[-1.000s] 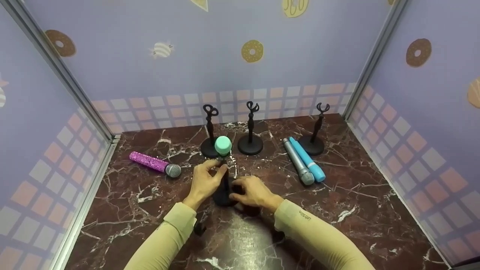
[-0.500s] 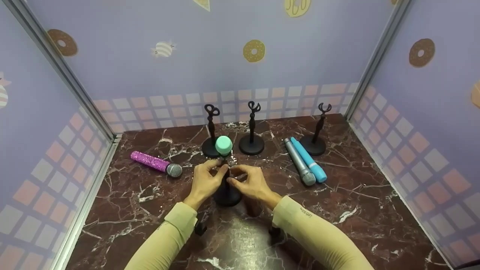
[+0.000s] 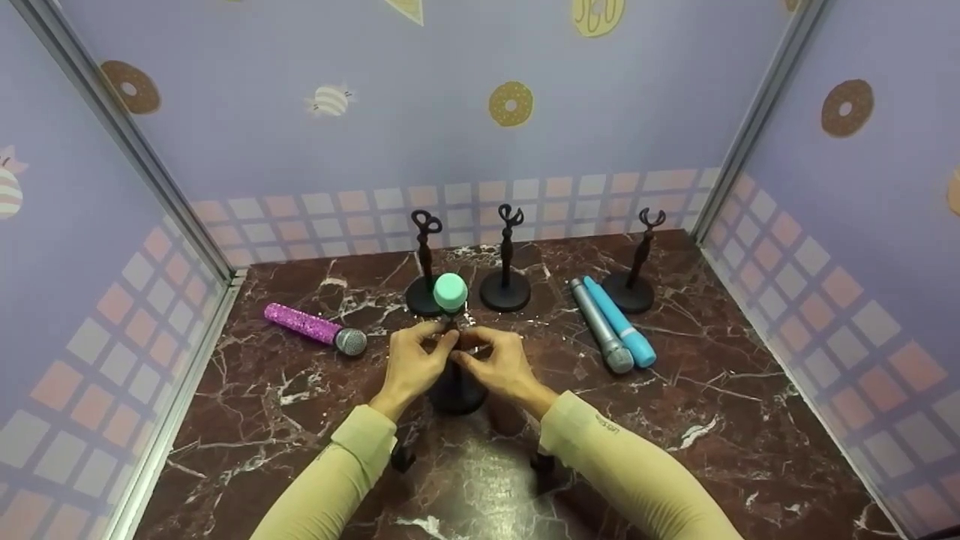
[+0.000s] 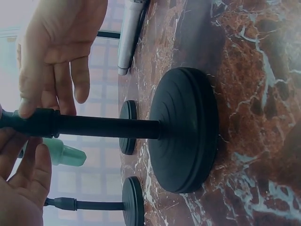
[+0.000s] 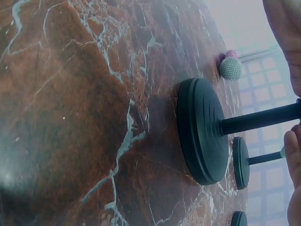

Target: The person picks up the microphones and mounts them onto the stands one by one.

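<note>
Front stand (image 3: 457, 397): black, concentric rings on base; reads dark teal in wrist views. Rear-left stand (image 3: 425, 259), rear-middle stand (image 3: 505, 292), rear-right stand (image 3: 628, 292): also black. Mint microphone (image 3: 451, 292): plain mint green where it shows. Glitter microphone (image 3: 315, 328): magenta sparkle, grey mesh head. Silver microphone (image 3: 602, 328): silver-grey. Blue microphone (image 3: 619, 322): sky blue, one paler band. Table (image 3: 225, 420): dark red-brown marble, white veining. Sleeves (image 3: 637, 465): pale yellow-green, dark lettering on the right one. Walls (image 3: 420, 142): lavender, pink and off-white squares low down, brown and mustard doughnuts (image 3: 498, 103) above. Corner posts (image 3: 753, 127): metallic grey
</note>
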`<action>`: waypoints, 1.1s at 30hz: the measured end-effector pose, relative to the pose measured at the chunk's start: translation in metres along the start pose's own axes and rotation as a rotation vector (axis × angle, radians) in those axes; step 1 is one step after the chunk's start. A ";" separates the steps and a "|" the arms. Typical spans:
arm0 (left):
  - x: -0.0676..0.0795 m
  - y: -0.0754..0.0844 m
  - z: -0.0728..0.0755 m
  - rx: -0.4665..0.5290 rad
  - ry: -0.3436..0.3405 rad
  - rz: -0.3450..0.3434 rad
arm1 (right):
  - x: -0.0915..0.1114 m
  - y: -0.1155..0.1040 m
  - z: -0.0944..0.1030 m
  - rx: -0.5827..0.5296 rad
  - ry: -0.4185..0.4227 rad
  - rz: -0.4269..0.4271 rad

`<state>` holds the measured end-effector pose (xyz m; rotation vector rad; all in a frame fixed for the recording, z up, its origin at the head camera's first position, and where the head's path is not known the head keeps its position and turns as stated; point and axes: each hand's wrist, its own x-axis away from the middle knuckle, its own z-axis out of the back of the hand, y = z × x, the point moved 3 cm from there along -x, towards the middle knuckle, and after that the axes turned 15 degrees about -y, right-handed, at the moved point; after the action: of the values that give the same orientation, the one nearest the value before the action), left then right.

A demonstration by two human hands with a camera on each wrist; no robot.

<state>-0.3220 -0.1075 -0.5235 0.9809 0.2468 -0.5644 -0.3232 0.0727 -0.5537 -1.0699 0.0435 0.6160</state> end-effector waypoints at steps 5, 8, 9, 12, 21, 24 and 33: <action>-0.001 0.003 0.001 0.041 -0.002 -0.004 | 0.000 -0.002 -0.002 -0.008 0.009 0.006; -0.002 0.005 0.000 0.080 -0.017 0.017 | 0.002 -0.002 -0.002 -0.007 0.012 -0.004; -0.003 0.005 0.000 0.093 -0.022 0.024 | 0.002 -0.002 -0.002 -0.005 0.014 -0.009; -0.004 0.008 -0.001 0.113 -0.029 0.037 | 0.003 -0.002 -0.001 -0.004 0.018 -0.018; -0.009 0.016 0.005 0.088 -0.006 0.034 | 0.000 -0.006 0.001 0.005 0.009 -0.019; -0.012 0.018 0.007 0.091 -0.006 0.036 | -0.002 -0.006 0.001 -0.016 0.013 0.000; -0.017 0.028 0.012 0.108 -0.030 -0.012 | -0.002 -0.005 0.001 0.008 0.025 0.069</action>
<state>-0.3213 -0.0999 -0.4891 1.0754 0.1967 -0.6084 -0.3229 0.0709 -0.5486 -1.0721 0.1050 0.6647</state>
